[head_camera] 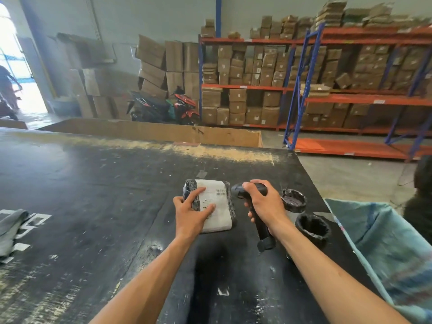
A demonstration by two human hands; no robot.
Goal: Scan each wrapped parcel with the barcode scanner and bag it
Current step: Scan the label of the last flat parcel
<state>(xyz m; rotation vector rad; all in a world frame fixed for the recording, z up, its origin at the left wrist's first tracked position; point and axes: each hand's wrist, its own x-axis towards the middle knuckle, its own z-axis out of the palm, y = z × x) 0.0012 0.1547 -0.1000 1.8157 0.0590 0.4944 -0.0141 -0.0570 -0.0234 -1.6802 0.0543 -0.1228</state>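
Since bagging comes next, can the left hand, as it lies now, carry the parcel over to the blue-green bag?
Probably, but not straight across. The left hand already holds the parcel, yet the right hand with the scanner and two black-lined cups lie between it and the bag.

Parcel (pixel 211 204) label (pixel 216 195): barcodes only, txt too small to read.

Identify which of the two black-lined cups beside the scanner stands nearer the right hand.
The farther cup, just right of the right hand; the other cup sits closer to the camera, beside the wrist.
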